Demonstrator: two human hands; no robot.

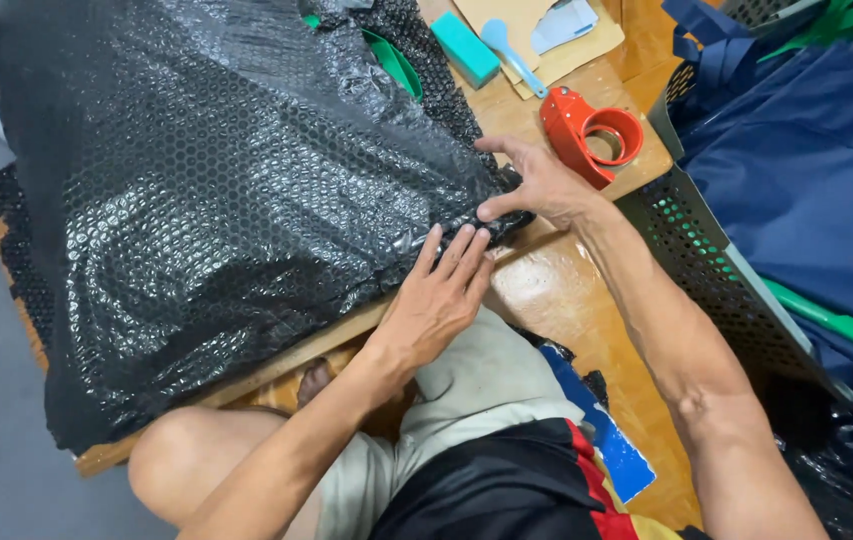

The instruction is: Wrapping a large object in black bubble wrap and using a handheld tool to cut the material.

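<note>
While two hands press flat, one black bubble-wrap bundle [216, 190] fills the left.
Left hand [436, 300] and right hand [536, 185] lie open on its edge; one red tape dispenser [591, 130] sits upper right.

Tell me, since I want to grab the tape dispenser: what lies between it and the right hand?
Nothing: in the head view only bare wooden board separates the right hand, resting on the bubble wrap, from the red tape dispenser.

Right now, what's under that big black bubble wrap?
The black bubble wrap hides whatever it covers. Only a green edge peeks out on the far side, and the wooden board shows beneath. Left hand and right hand press its corner.
</note>
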